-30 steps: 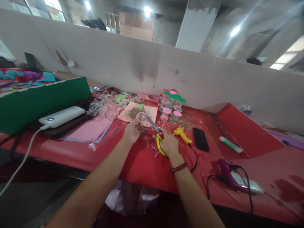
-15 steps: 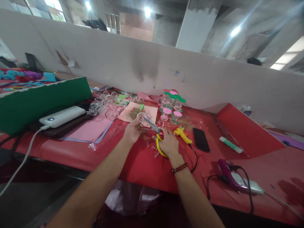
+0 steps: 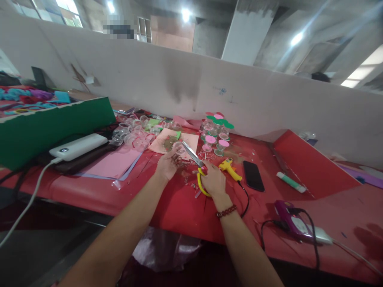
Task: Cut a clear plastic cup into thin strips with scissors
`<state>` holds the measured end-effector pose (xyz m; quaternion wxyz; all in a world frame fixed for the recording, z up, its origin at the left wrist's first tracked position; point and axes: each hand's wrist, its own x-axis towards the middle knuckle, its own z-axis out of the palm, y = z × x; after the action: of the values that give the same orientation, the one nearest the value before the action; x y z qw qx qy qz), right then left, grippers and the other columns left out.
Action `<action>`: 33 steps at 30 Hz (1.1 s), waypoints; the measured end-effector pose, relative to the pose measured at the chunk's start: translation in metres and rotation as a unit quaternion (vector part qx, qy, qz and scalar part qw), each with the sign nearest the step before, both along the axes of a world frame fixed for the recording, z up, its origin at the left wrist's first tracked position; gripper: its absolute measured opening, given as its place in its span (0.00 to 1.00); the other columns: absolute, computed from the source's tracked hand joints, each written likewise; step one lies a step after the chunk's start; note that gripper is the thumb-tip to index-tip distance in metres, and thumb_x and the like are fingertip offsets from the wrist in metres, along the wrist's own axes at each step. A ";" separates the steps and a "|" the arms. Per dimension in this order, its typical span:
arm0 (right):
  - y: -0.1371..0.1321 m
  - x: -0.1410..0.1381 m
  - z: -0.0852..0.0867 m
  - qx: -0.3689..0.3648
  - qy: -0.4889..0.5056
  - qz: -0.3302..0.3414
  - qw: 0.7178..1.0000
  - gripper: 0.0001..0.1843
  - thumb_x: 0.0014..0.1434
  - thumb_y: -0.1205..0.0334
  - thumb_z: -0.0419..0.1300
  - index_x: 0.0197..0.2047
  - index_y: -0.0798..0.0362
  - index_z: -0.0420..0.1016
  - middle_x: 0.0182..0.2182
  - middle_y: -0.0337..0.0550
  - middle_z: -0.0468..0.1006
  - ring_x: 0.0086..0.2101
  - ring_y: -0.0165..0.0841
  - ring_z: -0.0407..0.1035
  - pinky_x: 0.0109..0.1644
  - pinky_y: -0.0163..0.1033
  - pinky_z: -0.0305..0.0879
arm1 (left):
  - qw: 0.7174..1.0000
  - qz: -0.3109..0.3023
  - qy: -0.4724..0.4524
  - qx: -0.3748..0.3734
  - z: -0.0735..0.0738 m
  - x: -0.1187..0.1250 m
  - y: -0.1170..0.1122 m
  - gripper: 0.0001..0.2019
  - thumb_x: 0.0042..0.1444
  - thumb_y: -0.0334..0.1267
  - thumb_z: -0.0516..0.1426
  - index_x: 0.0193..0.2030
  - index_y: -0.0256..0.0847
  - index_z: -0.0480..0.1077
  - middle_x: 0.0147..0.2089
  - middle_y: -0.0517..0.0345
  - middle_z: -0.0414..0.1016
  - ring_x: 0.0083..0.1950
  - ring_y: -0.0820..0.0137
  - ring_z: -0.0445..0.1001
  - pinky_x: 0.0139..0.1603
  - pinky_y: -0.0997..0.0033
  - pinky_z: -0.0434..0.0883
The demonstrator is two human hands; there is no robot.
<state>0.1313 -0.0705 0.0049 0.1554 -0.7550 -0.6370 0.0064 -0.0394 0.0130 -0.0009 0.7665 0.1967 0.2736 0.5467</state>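
Over the middle of the red table, my left hand (image 3: 168, 164) is closed on a small clear plastic cup (image 3: 179, 148), its round rim tilted toward me. My right hand (image 3: 213, 178) grips yellow-handled scissors (image 3: 195, 156), with the blades pointing away and left, close beside the cup's rim. Whether the blades touch the plastic I cannot tell. Beneath and behind the cup lies a pale pink sheet (image 3: 191, 140) with a brown-green smudge and a bit of green paper. Small scraps (image 3: 190, 184) are scattered on the table below my hands.
Clear cups (image 3: 134, 133) are heaped at left behind pink paper (image 3: 112, 163). Stacked cups with coloured discs (image 3: 210, 139) stand at the back. On the right are a yellow glue gun (image 3: 231, 169), a phone (image 3: 253, 175), a glue stick (image 3: 291, 182) and a purple power adapter (image 3: 295, 223) with cords.
The scissor blades have shifted slightly right, off the cup's rim. The cup has moved a little in my left hand; both arms stay nearly in place.
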 end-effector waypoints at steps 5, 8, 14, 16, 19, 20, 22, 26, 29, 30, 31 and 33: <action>0.000 0.001 -0.002 0.002 -0.003 0.011 1.000 0.23 0.63 0.43 0.51 0.58 0.41 0.65 0.46 0.43 0.76 0.41 0.36 0.73 0.39 0.37 0.64 | 1.000 0.005 0.008 -0.005 0.000 0.000 0.000 0.12 0.55 0.37 0.58 0.44 0.34 0.74 0.27 0.58 0.73 0.23 0.77 0.68 0.24 0.78 0.69; 0.000 0.001 -0.002 0.000 -0.004 0.011 1.000 0.23 0.63 0.44 0.51 0.59 0.40 0.65 0.46 0.43 0.76 0.40 0.36 0.73 0.38 0.36 0.63 | 1.000 0.012 0.014 -0.008 0.001 0.001 -0.001 0.12 0.54 0.37 0.59 0.44 0.35 0.74 0.26 0.58 0.73 0.23 0.77 0.68 0.24 0.77 0.69; 0.002 0.004 -0.004 0.010 0.030 0.008 0.999 0.20 0.64 0.48 0.51 0.57 0.42 0.67 0.43 0.42 0.79 0.40 0.36 0.74 0.39 0.35 0.62 | 1.000 0.001 0.003 -0.004 -0.001 0.000 0.000 0.11 0.54 0.37 0.59 0.43 0.35 0.74 0.26 0.58 0.72 0.24 0.76 0.69 0.25 0.77 0.69; 0.003 0.005 -0.005 0.016 0.051 0.001 0.999 0.20 0.65 0.49 0.51 0.58 0.43 0.66 0.42 0.42 0.79 0.41 0.36 0.73 0.40 0.35 0.62 | 1.000 -0.003 -0.003 0.001 -0.002 0.000 0.001 0.12 0.54 0.36 0.58 0.44 0.35 0.74 0.26 0.58 0.72 0.24 0.77 0.68 0.25 0.77 0.69; 0.003 0.005 -0.004 0.022 0.059 -0.004 0.998 0.21 0.64 0.48 0.51 0.58 0.42 0.65 0.45 0.42 0.77 0.43 0.36 0.73 0.42 0.36 0.63 | 1.000 -0.001 -0.008 -0.002 -0.003 0.000 0.002 0.13 0.53 0.36 0.59 0.45 0.35 0.74 0.26 0.59 0.72 0.24 0.76 0.69 0.25 0.76 0.69; 0.003 0.004 -0.003 0.022 0.052 -0.001 0.998 0.22 0.63 0.47 0.51 0.59 0.42 0.64 0.47 0.43 0.76 0.44 0.37 0.72 0.42 0.36 0.64 | 1.000 0.002 -0.008 -0.003 -0.002 0.000 0.001 0.13 0.53 0.36 0.59 0.45 0.35 0.74 0.26 0.59 0.72 0.24 0.76 0.69 0.25 0.76 0.69; 0.001 0.002 0.000 0.014 0.030 0.012 0.999 0.24 0.62 0.44 0.53 0.59 0.41 0.63 0.50 0.43 0.74 0.46 0.38 0.71 0.42 0.37 0.65 | 1.000 0.008 -0.009 -0.002 0.000 0.000 0.001 0.12 0.52 0.35 0.60 0.44 0.35 0.74 0.25 0.60 0.71 0.23 0.76 0.68 0.25 0.75 0.69; -0.001 -0.001 0.002 0.005 -0.002 0.016 1.000 0.25 0.61 0.42 0.52 0.59 0.41 0.63 0.51 0.44 0.71 0.45 0.38 0.71 0.41 0.39 0.66 | 1.000 0.021 -0.010 -0.001 0.001 0.002 0.000 0.09 0.52 0.34 0.60 0.40 0.36 0.73 0.24 0.62 0.70 0.22 0.76 0.67 0.24 0.75 0.67; -0.001 0.000 0.002 0.018 -0.012 0.009 1.000 0.25 0.62 0.41 0.50 0.58 0.41 0.63 0.50 0.44 0.72 0.44 0.37 0.71 0.40 0.38 0.66 | 1.000 0.015 -0.013 0.000 -0.001 0.002 0.001 0.07 0.53 0.34 0.59 0.39 0.36 0.73 0.24 0.61 0.71 0.22 0.77 0.67 0.23 0.76 0.67; -0.001 0.000 0.002 0.018 -0.015 0.007 1.000 0.25 0.62 0.41 0.50 0.58 0.41 0.63 0.50 0.44 0.72 0.44 0.37 0.71 0.39 0.37 0.66 | 1.000 0.012 -0.016 0.003 -0.002 0.001 0.001 0.07 0.54 0.35 0.58 0.40 0.36 0.73 0.25 0.61 0.71 0.22 0.76 0.67 0.24 0.76 0.67; -0.001 0.001 0.001 0.017 -0.017 0.004 1.000 0.25 0.62 0.41 0.50 0.59 0.41 0.63 0.49 0.44 0.72 0.44 0.36 0.71 0.39 0.37 0.66 | 1.000 0.008 -0.017 0.005 -0.002 0.001 0.002 0.08 0.54 0.35 0.58 0.40 0.37 0.73 0.25 0.60 0.72 0.22 0.76 0.68 0.24 0.76 0.67; 0.000 0.001 0.001 0.018 -0.020 -0.001 1.000 0.25 0.62 0.41 0.50 0.59 0.41 0.63 0.49 0.44 0.72 0.44 0.36 0.71 0.39 0.37 0.66 | 1.000 0.001 -0.016 0.004 -0.002 0.001 0.002 0.09 0.54 0.35 0.57 0.41 0.37 0.73 0.26 0.60 0.72 0.23 0.76 0.68 0.24 0.76 0.68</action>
<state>0.1324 -0.0709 0.0060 0.1563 -0.7527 -0.6392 -0.0202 -0.0388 0.0147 -0.0032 0.7693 0.1908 0.2595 0.5518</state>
